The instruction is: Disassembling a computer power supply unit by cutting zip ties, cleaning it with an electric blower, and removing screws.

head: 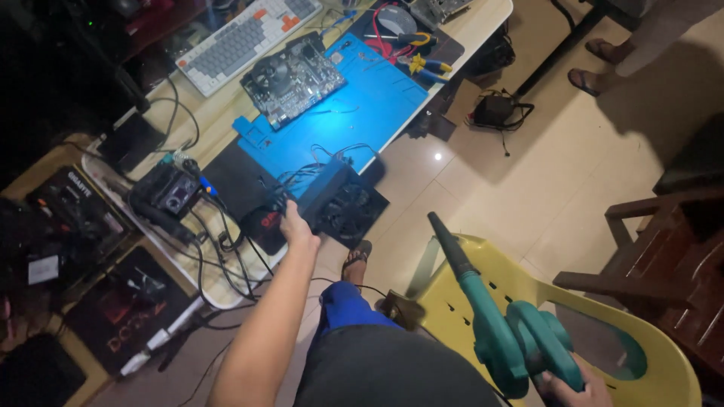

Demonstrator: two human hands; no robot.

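Left hand (296, 224) clamped on black power supply unit (341, 202) w/ fan grille, held off tabletop (226, 113) edge, over floor. Right hand (577, 390) gripping teal blower (507, 332) handle, low right by yellow chair (664, 369). Blower's long axis runs up-left; black nozzle tip aimed toward unit, near but apart. Circuit board (292, 79) on blue mat (377, 98) beyond.

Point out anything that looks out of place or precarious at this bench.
The black power supply hangs past the edge of the blue mat and the table, tilted fan-side out, kept up only by the left hand. Its loose wires trail onto the mat. The right hand grips a teal blower.
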